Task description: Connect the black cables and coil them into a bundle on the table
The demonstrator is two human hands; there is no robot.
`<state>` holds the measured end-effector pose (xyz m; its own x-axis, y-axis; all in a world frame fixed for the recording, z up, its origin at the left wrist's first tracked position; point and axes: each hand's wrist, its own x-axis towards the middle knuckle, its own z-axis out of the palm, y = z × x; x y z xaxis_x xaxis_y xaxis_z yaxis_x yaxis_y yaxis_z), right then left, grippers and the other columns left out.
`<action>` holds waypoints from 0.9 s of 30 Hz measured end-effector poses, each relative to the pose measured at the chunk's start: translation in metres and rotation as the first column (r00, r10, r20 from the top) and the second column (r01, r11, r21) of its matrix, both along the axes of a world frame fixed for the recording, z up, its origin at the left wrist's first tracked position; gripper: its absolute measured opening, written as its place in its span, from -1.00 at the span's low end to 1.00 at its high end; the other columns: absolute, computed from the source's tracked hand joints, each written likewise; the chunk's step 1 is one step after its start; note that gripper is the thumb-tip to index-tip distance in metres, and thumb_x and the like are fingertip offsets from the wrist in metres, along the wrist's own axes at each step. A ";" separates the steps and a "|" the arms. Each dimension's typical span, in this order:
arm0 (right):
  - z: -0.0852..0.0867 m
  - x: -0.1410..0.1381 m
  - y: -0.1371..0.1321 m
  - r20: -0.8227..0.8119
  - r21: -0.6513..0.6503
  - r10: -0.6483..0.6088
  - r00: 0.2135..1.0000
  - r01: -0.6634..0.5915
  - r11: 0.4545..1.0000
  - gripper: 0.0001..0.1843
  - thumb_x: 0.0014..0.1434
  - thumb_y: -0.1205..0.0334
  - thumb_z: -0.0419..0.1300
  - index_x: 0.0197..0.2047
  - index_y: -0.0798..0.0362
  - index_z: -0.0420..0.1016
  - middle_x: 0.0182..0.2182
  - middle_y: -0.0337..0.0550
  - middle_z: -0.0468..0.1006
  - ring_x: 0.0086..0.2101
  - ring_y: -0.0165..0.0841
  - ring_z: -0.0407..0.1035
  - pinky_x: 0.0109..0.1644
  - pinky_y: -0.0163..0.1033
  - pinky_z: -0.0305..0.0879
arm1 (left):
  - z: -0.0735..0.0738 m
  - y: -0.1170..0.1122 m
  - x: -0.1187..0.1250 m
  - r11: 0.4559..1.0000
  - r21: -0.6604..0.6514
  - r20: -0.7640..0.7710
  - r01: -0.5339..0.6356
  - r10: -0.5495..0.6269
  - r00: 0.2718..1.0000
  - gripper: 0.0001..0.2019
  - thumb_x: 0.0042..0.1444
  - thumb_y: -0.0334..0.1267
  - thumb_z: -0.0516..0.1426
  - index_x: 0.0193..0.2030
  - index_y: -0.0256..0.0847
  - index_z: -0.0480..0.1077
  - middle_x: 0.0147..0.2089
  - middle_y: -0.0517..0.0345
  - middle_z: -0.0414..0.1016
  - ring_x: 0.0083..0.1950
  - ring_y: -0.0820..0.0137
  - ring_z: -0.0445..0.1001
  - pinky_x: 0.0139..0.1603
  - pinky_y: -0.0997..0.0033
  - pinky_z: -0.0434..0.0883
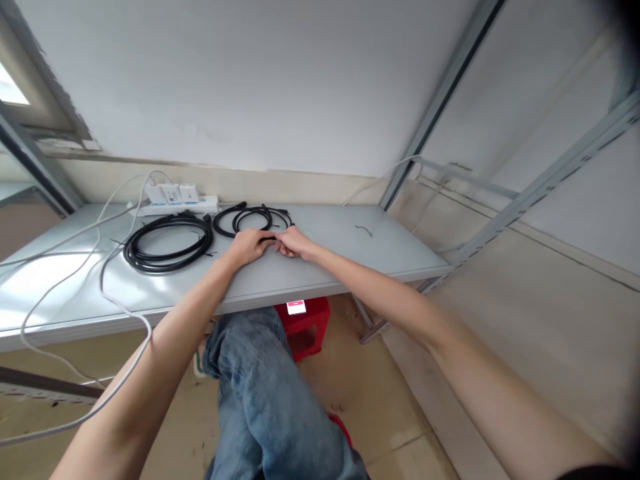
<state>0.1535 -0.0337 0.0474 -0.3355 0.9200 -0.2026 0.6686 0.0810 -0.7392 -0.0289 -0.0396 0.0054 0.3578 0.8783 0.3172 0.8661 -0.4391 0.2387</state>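
Both hands meet at the middle of the grey metal shelf. My left hand is closed around a stretch of black cable. Just to its right, my right hand has its fingers curled on the same cable. Loose loops of that cable lie behind the hands, with a dark connector at the upper side. To the left rests a second black cable, wound into a round coil with small ties sticking out. The cable parts inside my fingers are hidden.
A white power strip with several plugged-in adapters stands against the wall. White cords trail across the shelf's left side and over my left forearm. A thin black tie lies at right. Below is a red stool bearing a phone.
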 end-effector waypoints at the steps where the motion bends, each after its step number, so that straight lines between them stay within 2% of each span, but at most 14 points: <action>1: -0.001 0.003 -0.001 0.136 0.175 0.020 0.991 -0.044 0.983 -0.59 0.52 0.12 -0.02 -0.29 0.12 0.48 -0.51 -0.11 0.50 -0.53 -0.38 0.37 -0.43 -0.33 0.22 | 0.000 0.000 0.000 1.000 0.000 -0.004 -0.001 0.001 1.000 -0.57 0.36 -0.10 0.05 0.28 0.03 0.54 0.08 0.03 0.69 0.13 0.08 0.62 0.00 0.27 0.46; 3: -0.005 0.009 -0.006 0.372 0.466 0.000 0.928 -0.187 0.865 -0.61 0.52 0.09 -0.01 -0.16 0.14 0.54 -0.24 0.10 0.63 -0.26 -0.22 0.52 -0.20 -0.23 0.35 | 0.000 0.000 0.000 1.000 0.002 0.004 -0.008 0.008 1.000 -0.57 0.37 -0.08 0.05 0.28 0.03 0.54 0.09 0.02 0.69 0.13 0.07 0.62 0.02 0.25 0.47; 5: -0.011 0.015 -0.012 0.505 0.603 -0.044 0.862 -0.316 0.732 -0.59 0.54 0.08 -0.05 0.02 0.16 0.52 -0.01 0.20 0.60 -0.07 -0.11 0.51 -0.05 -0.15 0.37 | 0.000 -0.001 0.001 1.000 0.006 0.024 -0.015 0.015 1.000 -0.57 0.37 -0.07 0.05 0.29 0.03 0.53 0.12 0.03 0.68 0.15 0.07 0.61 0.04 0.24 0.47; 7: -0.016 0.019 -0.017 0.577 0.637 -0.068 0.814 -0.397 0.661 -0.59 0.54 0.10 -0.08 0.19 0.16 0.42 0.11 0.23 0.53 0.00 -0.07 0.48 -0.03 -0.13 0.38 | 0.001 -0.002 0.001 1.000 0.012 0.031 -0.011 0.010 0.999 -0.57 0.38 -0.07 0.05 0.28 0.03 0.53 0.14 0.03 0.66 0.17 0.07 0.60 0.06 0.24 0.46; 10: -0.021 0.020 -0.020 0.643 0.658 -0.111 0.758 -0.473 0.586 -0.59 0.54 0.23 -0.10 0.33 0.14 0.28 0.15 0.24 0.49 0.02 -0.08 0.44 -0.09 -0.15 0.37 | 0.002 -0.004 0.002 1.000 0.004 0.004 -0.005 0.005 1.000 -0.59 0.37 -0.08 0.05 0.23 0.00 0.57 0.12 -0.01 0.67 0.13 0.07 0.61 0.04 0.25 0.46; 16: -0.015 0.016 -0.002 0.815 0.538 -0.014 0.580 -0.746 0.394 -0.54 0.47 0.49 -0.20 0.25 0.23 0.38 -0.03 0.23 0.57 -0.01 -0.09 0.45 -0.13 -0.14 0.34 | 0.004 -0.004 0.004 0.998 -0.026 -0.056 -0.065 0.064 0.996 -0.62 0.36 -0.09 0.02 -0.04 -0.16 0.64 -0.08 -0.14 0.70 0.03 0.03 0.63 -0.07 0.26 0.44; 20: -0.004 0.013 0.006 0.873 0.453 0.024 0.487 -0.829 0.328 -0.58 0.45 0.51 -0.16 0.14 0.30 0.47 -0.10 0.26 0.61 -0.07 -0.10 0.49 -0.17 -0.14 0.34 | 0.005 -0.003 0.004 0.999 -0.030 -0.043 -0.043 0.041 0.998 -0.64 0.35 -0.11 0.01 -0.02 -0.12 0.63 -0.07 -0.10 0.70 0.03 0.06 0.62 -0.08 0.28 0.43; 24: 0.006 0.007 0.003 0.901 0.404 0.034 0.432 -0.865 0.298 -0.58 0.40 0.54 -0.15 0.10 0.35 0.48 -0.10 0.34 0.61 -0.15 -0.12 0.53 -0.19 -0.13 0.35 | 0.004 -0.003 0.003 0.998 -0.031 -0.038 -0.051 0.049 0.998 -0.67 0.31 -0.19 0.02 -0.03 -0.12 0.62 -0.07 -0.10 0.70 0.03 0.06 0.61 -0.09 0.29 0.41; 27: 0.012 0.003 -0.001 0.921 0.370 0.012 0.390 -0.883 0.288 -0.54 0.39 0.55 -0.19 0.16 0.39 0.43 -0.10 0.37 0.61 -0.18 -0.11 0.55 -0.24 -0.13 0.34 | 0.002 0.000 0.001 0.997 -0.032 -0.015 -0.074 0.073 0.997 -0.67 0.30 -0.19 0.03 -0.05 -0.12 0.62 -0.07 -0.11 0.70 0.04 0.05 0.61 -0.11 0.30 0.40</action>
